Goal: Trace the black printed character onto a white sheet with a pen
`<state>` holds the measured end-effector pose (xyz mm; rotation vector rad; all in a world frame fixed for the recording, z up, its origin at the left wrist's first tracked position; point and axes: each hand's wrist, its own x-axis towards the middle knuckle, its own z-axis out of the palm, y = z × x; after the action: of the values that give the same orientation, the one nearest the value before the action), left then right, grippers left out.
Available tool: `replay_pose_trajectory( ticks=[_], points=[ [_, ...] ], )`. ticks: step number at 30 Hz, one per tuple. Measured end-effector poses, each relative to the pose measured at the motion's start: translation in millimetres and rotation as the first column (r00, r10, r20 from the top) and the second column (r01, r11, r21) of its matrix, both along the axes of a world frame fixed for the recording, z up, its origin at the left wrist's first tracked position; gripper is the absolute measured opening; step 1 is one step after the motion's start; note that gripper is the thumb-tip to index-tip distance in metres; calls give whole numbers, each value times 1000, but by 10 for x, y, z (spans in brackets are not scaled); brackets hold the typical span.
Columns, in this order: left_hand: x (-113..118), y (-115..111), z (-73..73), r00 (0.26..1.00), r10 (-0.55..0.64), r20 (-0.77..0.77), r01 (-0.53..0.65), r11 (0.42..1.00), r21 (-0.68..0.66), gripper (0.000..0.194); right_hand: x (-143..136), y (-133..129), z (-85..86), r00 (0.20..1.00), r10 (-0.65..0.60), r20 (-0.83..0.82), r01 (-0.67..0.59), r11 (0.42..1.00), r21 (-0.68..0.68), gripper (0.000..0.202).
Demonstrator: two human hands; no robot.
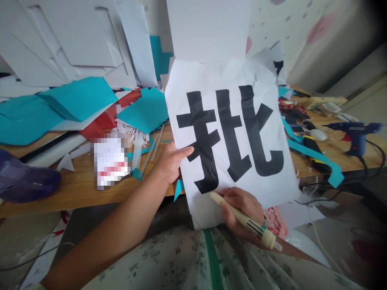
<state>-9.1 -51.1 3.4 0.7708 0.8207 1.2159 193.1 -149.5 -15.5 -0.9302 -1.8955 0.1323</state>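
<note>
A large white sheet [223,76] with a bold black printed character [201,117] is tilted up in front of me, its lower edge over my lap. My left hand [172,161] grips its left edge, thumb on the front and fingers behind. In my right hand [243,209] is a thick cream multicolour pen [238,215], held slantwise against the lower part of the sheet. The pen's tip is beside the bottom of the character's left stroke.
Teal paper pieces [81,96] and scraps lie on the wooden table [151,197]. A blue glue gun [356,135] with a cable is at the right. A purple object [27,177] stands at the left edge. White boards [81,36] lean at the back.
</note>
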Motion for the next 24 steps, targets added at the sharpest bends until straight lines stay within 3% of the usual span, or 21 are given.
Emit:
replay_pose_trajectory(
  ticks=[5,18,24],
  points=[
    [-2,4,4,1000,-4,-1,4,1000,2,46,27,16,111,992,107,62,-100,989,-107,20],
    [4,6,1,1000,-3,-23,3,1000,24,48,31,-45,101,999,22,45,-13,980,-200,15],
    [3,17,-22,1000,1,-21,0,999,44,48,56,-27,92,958,7,-287,-73,972,-221,13]
  ],
)
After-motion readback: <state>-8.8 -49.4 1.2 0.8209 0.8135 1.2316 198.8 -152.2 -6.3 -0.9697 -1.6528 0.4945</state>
